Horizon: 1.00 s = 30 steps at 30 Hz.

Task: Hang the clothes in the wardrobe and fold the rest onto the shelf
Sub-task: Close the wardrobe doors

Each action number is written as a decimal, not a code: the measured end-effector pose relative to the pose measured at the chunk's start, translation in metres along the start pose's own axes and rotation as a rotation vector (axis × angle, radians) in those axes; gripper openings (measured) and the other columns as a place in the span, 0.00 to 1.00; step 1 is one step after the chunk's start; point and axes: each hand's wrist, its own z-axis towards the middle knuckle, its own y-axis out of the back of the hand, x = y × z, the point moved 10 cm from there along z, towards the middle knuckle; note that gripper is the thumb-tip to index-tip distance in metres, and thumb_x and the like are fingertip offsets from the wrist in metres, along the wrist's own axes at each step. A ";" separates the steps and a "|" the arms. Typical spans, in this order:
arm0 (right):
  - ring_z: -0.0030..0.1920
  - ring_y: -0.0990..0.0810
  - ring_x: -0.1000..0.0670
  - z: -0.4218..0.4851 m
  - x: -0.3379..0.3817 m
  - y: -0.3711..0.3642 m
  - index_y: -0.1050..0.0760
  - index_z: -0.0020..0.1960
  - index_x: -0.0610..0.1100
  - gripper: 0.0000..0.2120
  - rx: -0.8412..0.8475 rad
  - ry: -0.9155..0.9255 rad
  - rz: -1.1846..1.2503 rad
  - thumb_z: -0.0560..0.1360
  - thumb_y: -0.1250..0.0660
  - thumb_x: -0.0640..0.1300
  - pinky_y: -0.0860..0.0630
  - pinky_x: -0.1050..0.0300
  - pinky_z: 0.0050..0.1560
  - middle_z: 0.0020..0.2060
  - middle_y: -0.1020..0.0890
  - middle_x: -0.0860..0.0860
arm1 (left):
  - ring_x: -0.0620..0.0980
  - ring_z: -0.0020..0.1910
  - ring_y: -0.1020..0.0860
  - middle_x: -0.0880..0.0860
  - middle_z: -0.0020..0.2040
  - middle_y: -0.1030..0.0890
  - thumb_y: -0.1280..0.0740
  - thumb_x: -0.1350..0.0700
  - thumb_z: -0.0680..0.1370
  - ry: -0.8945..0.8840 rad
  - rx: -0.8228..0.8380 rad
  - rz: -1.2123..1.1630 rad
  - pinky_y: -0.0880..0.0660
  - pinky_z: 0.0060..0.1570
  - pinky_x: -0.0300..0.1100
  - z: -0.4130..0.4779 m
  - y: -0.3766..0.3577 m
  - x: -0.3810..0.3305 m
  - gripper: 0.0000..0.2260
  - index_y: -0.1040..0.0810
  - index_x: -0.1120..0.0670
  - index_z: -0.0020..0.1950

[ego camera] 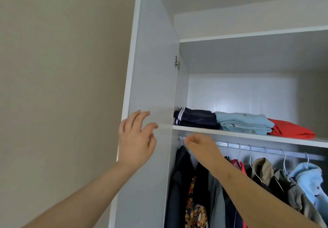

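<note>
- Three folded stacks, a navy pile [195, 118], a blue pile [243, 122] and a red pile [291, 128], are seen side by side on the shelf [204, 130]. They are kept toward its front edge, probably for easy reach.
- Below, hung clothes [200, 183] are packed along the rail [266, 150]. The wire hooks are set over the rail so that the garments drop clear of the shelf.
- The right hand [202, 145] is held just under the shelf lip at the rail's left end, fingers stretched toward the first hook [182, 141]. Whether that hook is pinched cannot be told.
- The left hand [135, 139] is raised before the open door [152, 68], fingers spread and lightly bent, with nothing held. Contact with the panel cannot be confirmed.
- Free height is left above the piles, and bare shelf is left behind them.
- Only a narrow gap is left between shelf lip and rail, so hooks are judged to need a careful tilt there.
- With no loose garment in view, the task is judged close to done.
</note>
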 end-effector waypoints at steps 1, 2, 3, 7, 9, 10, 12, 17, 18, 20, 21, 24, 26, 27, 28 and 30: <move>0.41 0.25 0.55 -0.001 0.002 -0.004 0.23 0.46 0.45 0.07 0.008 0.004 0.007 0.77 0.39 0.44 0.32 0.68 0.38 0.40 0.21 0.54 | 0.63 0.63 0.28 0.59 0.61 0.23 0.33 0.63 0.66 0.052 0.002 0.023 0.33 0.59 0.55 -0.002 -0.001 0.012 0.14 0.19 0.55 0.50; 0.42 0.25 0.55 -0.002 0.002 -0.007 0.22 0.47 0.45 0.07 0.018 0.003 0.011 0.77 0.39 0.44 0.32 0.67 0.39 0.41 0.21 0.54 | 0.65 0.65 0.30 0.62 0.65 0.27 0.31 0.65 0.65 0.116 0.023 0.029 0.34 0.60 0.58 -0.004 -0.004 0.023 0.19 0.21 0.57 0.56; 0.43 0.25 0.55 -0.003 0.001 -0.010 0.22 0.47 0.45 0.07 0.028 0.000 0.007 0.77 0.39 0.43 0.32 0.67 0.40 0.41 0.21 0.55 | 0.66 0.68 0.34 0.64 0.68 0.32 0.31 0.66 0.67 0.194 0.052 0.013 0.35 0.62 0.60 -0.006 -0.008 0.035 0.24 0.26 0.59 0.63; 0.44 0.25 0.57 -0.009 -0.008 -0.015 0.24 0.47 0.50 0.06 0.069 -0.039 -0.015 0.76 0.39 0.42 0.32 0.69 0.40 0.42 0.23 0.60 | 0.57 0.68 0.34 0.57 0.73 0.39 0.41 0.66 0.76 0.582 0.143 -0.392 0.37 0.63 0.42 -0.019 -0.028 0.074 0.32 0.51 0.57 0.76; 0.44 0.25 0.57 -0.011 -0.012 -0.014 0.25 0.47 0.51 0.06 0.077 -0.053 -0.017 0.76 0.39 0.42 0.32 0.66 0.40 0.42 0.22 0.59 | 0.58 0.49 0.26 0.55 0.55 0.24 0.41 0.65 0.76 0.722 0.113 -0.487 0.32 0.45 0.40 -0.022 -0.030 0.090 0.27 0.45 0.56 0.74; 0.42 0.25 0.58 -0.013 -0.015 -0.013 0.25 0.47 0.52 0.07 0.083 -0.057 -0.019 0.76 0.39 0.42 0.32 0.66 0.39 0.42 0.23 0.59 | 0.57 0.43 0.26 0.52 0.44 0.24 0.40 0.63 0.77 0.742 0.101 -0.484 0.36 0.39 0.39 -0.023 -0.028 0.094 0.19 0.36 0.58 0.67; 0.41 0.26 0.60 -0.016 -0.020 -0.013 0.25 0.47 0.51 0.07 0.093 -0.065 -0.020 0.76 0.40 0.42 0.33 0.68 0.36 0.41 0.23 0.59 | 0.56 0.38 0.28 0.49 0.34 0.29 0.37 0.60 0.77 0.767 0.097 -0.460 0.41 0.33 0.40 -0.027 -0.026 0.097 0.03 0.31 0.58 0.47; 0.41 0.25 0.58 -0.023 -0.038 -0.008 0.24 0.47 0.50 0.08 0.078 -0.093 -0.003 0.76 0.39 0.39 0.32 0.71 0.36 0.45 0.21 0.55 | 0.56 0.36 0.30 0.52 0.31 0.30 0.36 0.58 0.78 0.709 0.069 -0.418 0.44 0.33 0.44 -0.032 -0.022 0.071 0.07 0.33 0.59 0.44; 0.41 0.25 0.58 -0.024 -0.041 -0.004 0.25 0.46 0.51 0.08 0.076 -0.097 0.006 0.76 0.39 0.39 0.32 0.70 0.36 0.45 0.21 0.55 | 0.57 0.35 0.30 0.52 0.31 0.31 0.36 0.58 0.77 0.687 0.068 -0.410 0.44 0.33 0.44 -0.029 -0.022 0.061 0.07 0.32 0.60 0.44; 0.41 0.25 0.58 -0.024 -0.046 0.003 0.25 0.44 0.52 0.09 0.080 -0.106 0.018 0.76 0.39 0.39 0.32 0.69 0.36 0.44 0.22 0.56 | 0.57 0.34 0.29 0.52 0.31 0.30 0.35 0.59 0.76 0.635 0.080 -0.408 0.42 0.33 0.44 -0.025 -0.024 0.039 0.07 0.28 0.60 0.50; 0.41 0.24 0.58 -0.024 -0.049 0.009 0.26 0.43 0.53 0.10 0.075 -0.111 0.030 0.76 0.39 0.39 0.32 0.68 0.37 0.44 0.22 0.56 | 0.56 0.34 0.29 0.51 0.32 0.27 0.34 0.60 0.75 0.604 0.086 -0.438 0.40 0.34 0.43 -0.023 -0.026 0.024 0.10 0.27 0.59 0.54; 0.40 0.24 0.56 -0.022 -0.058 0.031 0.25 0.40 0.52 0.11 0.036 -0.122 0.043 0.76 0.38 0.38 0.31 0.67 0.37 0.42 0.21 0.54 | 0.52 0.41 0.22 0.48 0.43 0.20 0.34 0.60 0.73 0.524 0.134 -0.554 0.30 0.39 0.41 -0.022 -0.038 -0.021 0.19 0.28 0.53 0.64; 0.37 0.25 0.57 -0.023 -0.066 0.046 0.25 0.39 0.52 0.12 0.021 -0.129 0.040 0.75 0.39 0.36 0.31 0.67 0.36 0.37 0.22 0.55 | 0.50 0.47 0.21 0.46 0.50 0.20 0.34 0.59 0.72 0.470 0.194 -0.569 0.27 0.44 0.40 -0.023 -0.054 -0.050 0.24 0.32 0.49 0.68; 0.37 0.25 0.56 -0.024 -0.071 0.054 0.25 0.38 0.51 0.13 0.017 -0.135 0.047 0.75 0.39 0.35 0.30 0.66 0.37 0.36 0.22 0.55 | 0.49 0.51 0.22 0.46 0.56 0.22 0.35 0.58 0.72 0.456 0.238 -0.555 0.27 0.46 0.40 -0.024 -0.064 -0.063 0.28 0.36 0.48 0.71; 0.38 0.25 0.54 -0.026 -0.077 0.063 0.25 0.38 0.51 0.13 0.006 -0.144 0.055 0.74 0.39 0.35 0.28 0.64 0.41 0.36 0.22 0.55 | 0.49 0.56 0.24 0.46 0.63 0.25 0.35 0.57 0.72 0.448 0.284 -0.539 0.27 0.51 0.40 -0.025 -0.077 -0.075 0.31 0.40 0.48 0.74; 0.42 0.25 0.51 -0.028 -0.094 0.090 0.25 0.37 0.50 0.13 -0.045 -0.165 0.065 0.74 0.38 0.34 0.28 0.59 0.48 0.37 0.22 0.54 | 0.46 0.67 0.31 0.46 0.73 0.37 0.35 0.55 0.73 0.416 0.361 -0.538 0.31 0.59 0.40 -0.024 -0.102 -0.104 0.36 0.50 0.49 0.76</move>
